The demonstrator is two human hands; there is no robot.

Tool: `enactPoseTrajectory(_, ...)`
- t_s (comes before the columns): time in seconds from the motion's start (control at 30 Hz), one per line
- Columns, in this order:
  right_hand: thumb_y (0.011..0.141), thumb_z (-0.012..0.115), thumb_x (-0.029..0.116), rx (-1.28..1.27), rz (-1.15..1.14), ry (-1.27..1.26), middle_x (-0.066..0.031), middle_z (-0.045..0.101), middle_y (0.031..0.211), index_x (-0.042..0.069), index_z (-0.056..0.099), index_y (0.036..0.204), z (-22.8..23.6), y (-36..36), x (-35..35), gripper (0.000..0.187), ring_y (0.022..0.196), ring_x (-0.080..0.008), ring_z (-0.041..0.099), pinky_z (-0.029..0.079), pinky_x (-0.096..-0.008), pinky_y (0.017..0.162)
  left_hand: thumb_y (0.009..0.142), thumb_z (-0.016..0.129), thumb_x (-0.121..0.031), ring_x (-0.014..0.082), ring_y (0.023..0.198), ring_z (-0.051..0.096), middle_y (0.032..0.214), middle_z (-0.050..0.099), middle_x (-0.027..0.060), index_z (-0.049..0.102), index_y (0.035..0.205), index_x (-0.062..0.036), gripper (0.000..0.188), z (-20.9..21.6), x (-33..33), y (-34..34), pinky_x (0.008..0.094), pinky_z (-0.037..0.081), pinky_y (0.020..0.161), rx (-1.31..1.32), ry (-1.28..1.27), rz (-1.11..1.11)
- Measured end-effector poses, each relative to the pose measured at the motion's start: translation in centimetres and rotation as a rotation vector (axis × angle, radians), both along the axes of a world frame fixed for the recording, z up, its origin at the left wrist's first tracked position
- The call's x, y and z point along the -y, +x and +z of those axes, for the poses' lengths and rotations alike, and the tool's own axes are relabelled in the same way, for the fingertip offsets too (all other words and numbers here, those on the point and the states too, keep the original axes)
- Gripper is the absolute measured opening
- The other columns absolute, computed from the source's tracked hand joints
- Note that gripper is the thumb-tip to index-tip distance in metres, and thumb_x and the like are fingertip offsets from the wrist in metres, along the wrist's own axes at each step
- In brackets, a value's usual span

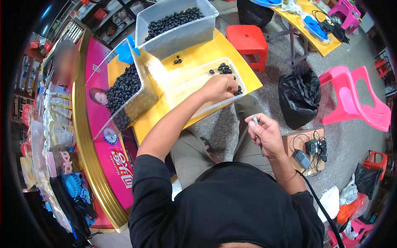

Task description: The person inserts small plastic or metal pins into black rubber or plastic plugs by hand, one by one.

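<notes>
My left hand [221, 87] reaches over the right end of a shallow, translucent tray [182, 89]. Its fingers are bent together among small black round parts [224, 68], and what lies between them is hidden. Closer to my body, above my lap, my right hand [265, 134] grips a slim pen-like tool [255, 120] with a light blue end. The palm covers most of the tool, so its kind does not show. A few more black parts [177, 60] lie loose on the yellow table [198, 48] behind the tray.
Two clear bins, one at the back [175, 39] and one at the left [147, 101], hold heaps of black parts. A red stool [247, 39], black bag [298, 99], pink chair [351, 99] and corded adapters [312, 149] stand to the right. A black cable [320, 202] passes my right elbow.
</notes>
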State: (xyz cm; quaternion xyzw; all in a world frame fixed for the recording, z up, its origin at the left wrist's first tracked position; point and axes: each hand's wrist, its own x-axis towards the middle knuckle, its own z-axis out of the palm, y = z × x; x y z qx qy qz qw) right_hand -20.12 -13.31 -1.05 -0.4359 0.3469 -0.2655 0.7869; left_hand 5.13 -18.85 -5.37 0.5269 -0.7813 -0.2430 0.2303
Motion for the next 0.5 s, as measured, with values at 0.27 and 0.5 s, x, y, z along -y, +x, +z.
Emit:
enactPoseTrajectory(0.27, 0.092, 0.06, 0.011, 0.031, -0.008, -0.036, 0.0021, 0.052, 0.065, 0.001, 0.059, 0.098, 0.7, 0.0, -0.3, 0.012, 0.049, -0.0013, 0.041, 0.03, -0.0162, 0.04, 0.068, 0.065, -0.015, 0.0299, 0.07, 0.06, 0.076, 0.059, 0.0116, 0.06, 0.072, -0.0026, 0.015, -0.1, -0.7, 1.0, 0.0394, 0.046, 0.063, 0.153, -0.109, 0.09)
enactPoseTrajectory(0.5, 0.092, 0.06, 0.011, 0.044, 0.011, -0.078, 0.0015, 0.053, 0.064, 0.001, 0.06, 0.098, 0.6, 1.2, -0.2, 0.012, 0.048, -0.0014, 0.041, 0.03, -0.0161, 0.04, 0.075, 0.062, -0.006, 0.0166, 0.063, 0.053, 0.073, 0.055, 0.0062, 0.057, 0.076, 0.0019, 0.009, 2.4, -5.0, 3.6, 0.0287, 0.043, 0.058, -0.364, -0.074, 0.306)
